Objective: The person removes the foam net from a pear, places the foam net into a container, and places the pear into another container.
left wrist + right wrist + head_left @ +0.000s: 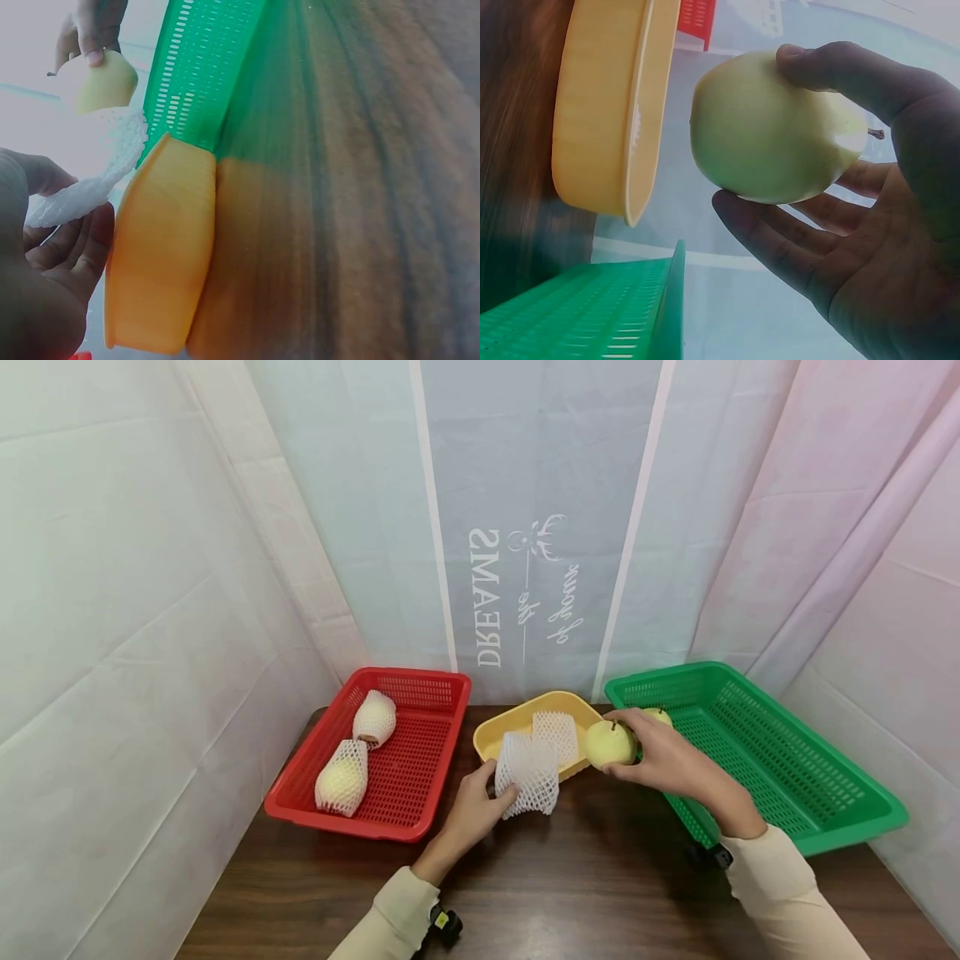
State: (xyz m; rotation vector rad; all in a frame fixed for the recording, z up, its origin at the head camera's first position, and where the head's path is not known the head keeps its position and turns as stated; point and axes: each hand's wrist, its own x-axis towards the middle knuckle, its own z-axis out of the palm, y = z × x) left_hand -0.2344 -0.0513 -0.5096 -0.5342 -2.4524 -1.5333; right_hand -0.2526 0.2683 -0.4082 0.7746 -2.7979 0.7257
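My left hand (474, 807) pinches a white foam net sleeve (527, 777) by its near left side, over the front of the yellow basin (491, 733). In the left wrist view the mouth of the sleeve (124, 142) faces the pear. My right hand (667, 762) grips a pale yellow-green pear (609, 745) with thumb and fingers, at the basin's right edge. The right wrist view shows this pear (772, 135) bare, its stem toward the palm. Another foam net sleeve (555, 735) lies in the basin.
On the left, a red basket (405, 777) contains two pears in foam nets (341, 778). At the right a green basket (757, 760) has another pear (658, 716) near its left side, partly hidden by my right hand. A curtain (540, 460) hangs behind the wooden table (540, 893).
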